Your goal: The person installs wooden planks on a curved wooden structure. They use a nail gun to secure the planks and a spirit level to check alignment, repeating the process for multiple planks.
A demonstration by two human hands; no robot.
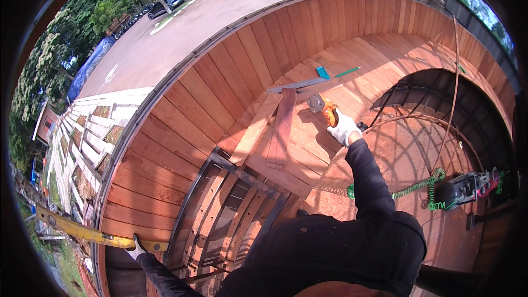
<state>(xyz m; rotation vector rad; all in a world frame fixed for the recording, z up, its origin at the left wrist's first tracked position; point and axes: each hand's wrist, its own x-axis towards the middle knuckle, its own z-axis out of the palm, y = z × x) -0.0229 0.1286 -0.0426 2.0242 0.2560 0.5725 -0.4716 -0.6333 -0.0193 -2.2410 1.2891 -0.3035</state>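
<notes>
The right hand (344, 127), in a white work glove, reaches out to the far side over the wooden deck (231, 71) and grips an orange power tool (324, 109), most likely a small angle grinder or cordless saw, its grey round head pointing left toward two loose planks (272, 126). The fingers are wrapped shut round the orange body, so the grip sits on the handle section, behind the working head. That looks like the right place to take hold: the tool is rigid and probably weighty for its size, with the mass forward at the head, so a full closed grasp on the body keeps it from twisting. The gloved palm should hold well on the plastic housing.

The left hand (134, 248), also gloved, is down at the near left, its fingers closed on the end of a long yellow spirit level (82, 232) that runs out over the deck's rim. The level is stiff, long and fairly light; held at one end it will lever downward.

The planks lie side by side, just left of the tool, crossing a dark metal bar (245, 175). A blue block (323, 73) and a green pencil-like stick (347, 71) lie farther off. A black nail gun (467, 187) with a coiled green hose (412, 187) rests at the right
</notes>
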